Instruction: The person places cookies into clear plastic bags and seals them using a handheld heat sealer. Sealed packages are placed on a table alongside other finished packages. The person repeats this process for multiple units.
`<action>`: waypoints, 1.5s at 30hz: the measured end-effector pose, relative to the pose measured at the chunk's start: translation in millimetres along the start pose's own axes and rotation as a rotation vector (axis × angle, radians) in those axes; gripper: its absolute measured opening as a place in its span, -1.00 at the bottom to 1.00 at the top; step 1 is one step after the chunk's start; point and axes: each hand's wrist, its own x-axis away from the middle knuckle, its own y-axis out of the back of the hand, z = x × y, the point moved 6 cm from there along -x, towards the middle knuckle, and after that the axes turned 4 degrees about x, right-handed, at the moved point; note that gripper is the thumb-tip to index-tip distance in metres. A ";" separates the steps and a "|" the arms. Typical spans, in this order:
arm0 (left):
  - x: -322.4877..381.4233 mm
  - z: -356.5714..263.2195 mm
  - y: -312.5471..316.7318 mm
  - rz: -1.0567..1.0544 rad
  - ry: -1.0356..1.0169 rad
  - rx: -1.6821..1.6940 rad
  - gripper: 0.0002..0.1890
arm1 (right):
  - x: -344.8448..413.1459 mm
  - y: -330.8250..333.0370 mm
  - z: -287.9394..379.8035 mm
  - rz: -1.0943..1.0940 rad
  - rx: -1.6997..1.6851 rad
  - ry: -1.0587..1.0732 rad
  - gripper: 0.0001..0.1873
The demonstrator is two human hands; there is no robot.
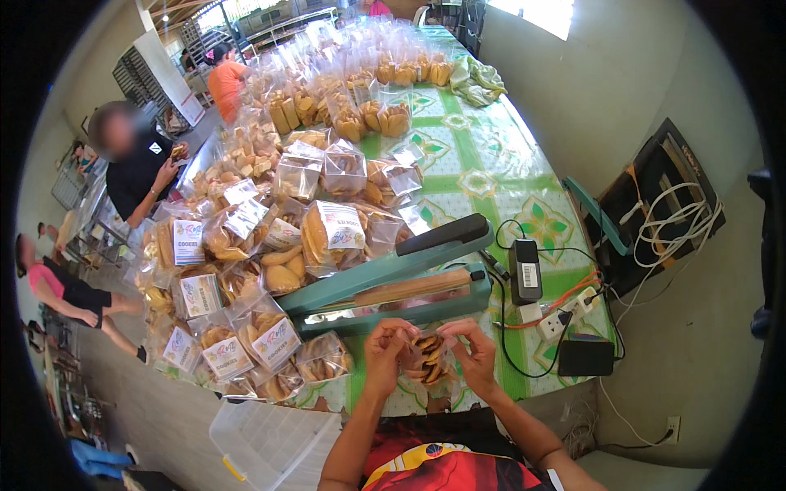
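Note:
My left hand (387,353) and my right hand (474,356) pinch opposite upper corners of a clear plastic bag of cookies (428,359). The bag is close to the table's near edge, just in front of a teal impulse heat sealer (393,291). The sealer's arm, with a black grip, is raised, and a wooden rod lies along its middle. Many filled cookie bags (333,230) are heaped left of the sealer, several with printed labels.
The table has a green patterned cover (476,184). At right are a black power adapter (525,270), a white power strip (568,316), cables and a black box (586,357). A clear plastic bin (270,439) is below left. People stand at left; a cloth (476,83) lies at the back.

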 end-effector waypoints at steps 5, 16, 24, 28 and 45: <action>-2.2 0.3 2.1 -0.053 0.036 -0.011 -0.86 | -0.1 1.2 -5.3 -0.101 -0.044 -0.057 -0.94; 6.4 -27.3 -11.4 0.008 -0.379 -0.600 -0.83 | -6.7 9.1 12.9 -0.181 0.264 0.143 -0.91; 46.0 -49.5 -30.6 0.006 -0.251 -0.859 -0.59 | 29.8 9.3 37.4 0.024 0.398 0.087 -0.67; 48.9 -35.9 -27.9 -0.096 -0.202 -0.725 -0.73 | 29.6 4.9 32.0 -0.015 0.394 0.122 -0.69; 1.7 -52.1 -28.0 0.151 -0.261 -0.803 -0.77 | -17.9 6.4 27.7 0.126 0.204 0.055 -0.83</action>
